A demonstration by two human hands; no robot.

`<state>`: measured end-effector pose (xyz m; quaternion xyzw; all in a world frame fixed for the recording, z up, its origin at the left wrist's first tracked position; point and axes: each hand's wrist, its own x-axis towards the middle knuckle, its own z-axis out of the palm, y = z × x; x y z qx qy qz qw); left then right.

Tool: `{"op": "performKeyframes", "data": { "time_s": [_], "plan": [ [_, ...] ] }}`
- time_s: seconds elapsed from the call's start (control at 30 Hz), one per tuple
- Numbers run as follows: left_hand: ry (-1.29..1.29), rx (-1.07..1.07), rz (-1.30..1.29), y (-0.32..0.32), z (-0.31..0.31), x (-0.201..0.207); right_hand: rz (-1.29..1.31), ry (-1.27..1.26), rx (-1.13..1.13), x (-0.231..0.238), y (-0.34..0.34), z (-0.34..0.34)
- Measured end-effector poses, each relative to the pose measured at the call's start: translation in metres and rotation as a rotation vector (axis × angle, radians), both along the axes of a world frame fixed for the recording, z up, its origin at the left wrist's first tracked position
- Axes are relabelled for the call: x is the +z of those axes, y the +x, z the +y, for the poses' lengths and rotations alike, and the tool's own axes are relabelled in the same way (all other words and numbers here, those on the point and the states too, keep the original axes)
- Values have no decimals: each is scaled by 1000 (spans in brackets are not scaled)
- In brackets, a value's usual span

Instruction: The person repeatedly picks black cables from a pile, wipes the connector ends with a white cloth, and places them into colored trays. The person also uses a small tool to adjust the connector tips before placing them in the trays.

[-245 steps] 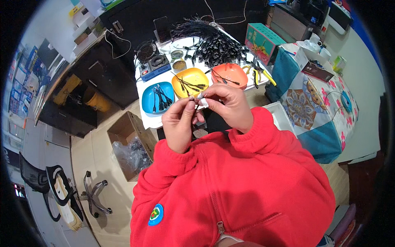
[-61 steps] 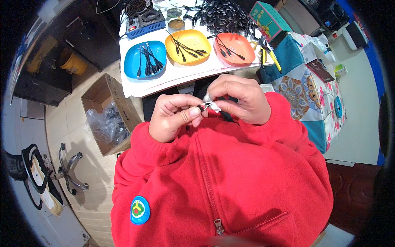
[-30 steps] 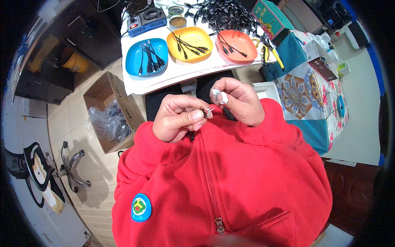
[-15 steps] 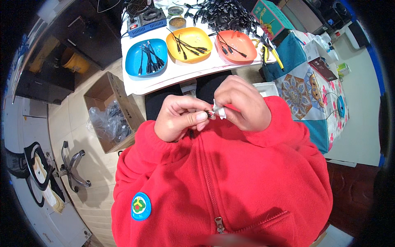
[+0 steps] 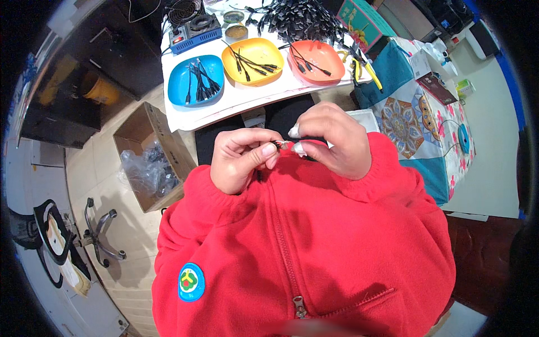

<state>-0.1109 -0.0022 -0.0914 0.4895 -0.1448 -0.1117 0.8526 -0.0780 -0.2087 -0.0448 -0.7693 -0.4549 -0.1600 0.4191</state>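
Close to my chest, my left hand pinches a short black cable between thumb and forefinger. Thin bare or coloured wires stick out of its end toward the right; their detail is too small to make out. Facing that end is my right hand, its thumb and forefinger parted on either side of the wire tips. White wrapping covers the tips of both those fingers. Whether the wires touch the thumb, I cannot tell. Beyond my hands, black cables lie in a blue tray, a yellow tray and an orange tray.
On the white table stand a blue soldering unit, small round tins, yellow-handled pliers and a heap of black cables. A cardboard box holding clear plastic is at the left; a cloth-covered table is at the right.
My right thumb and forefinger have parted from their pinch at the wire end. My left hand keeps hold of the cable, and the view has shifted slightly.
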Motion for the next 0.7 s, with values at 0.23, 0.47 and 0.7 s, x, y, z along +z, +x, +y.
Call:
{"op": "performKeyframes", "data": {
  "time_s": [0.23, 0.47, 0.7],
  "plan": [
    [-167, -131, 134, -2, -2, -2, 61, 57, 55, -3, 3, 2],
    [20, -102, 28, -5, 1, 8, 526, 126, 177, -1, 5, -9],
    [348, -20, -281, -10, 4, 20, 585, 89, 258, 1, 0, -12]
  ]
}}
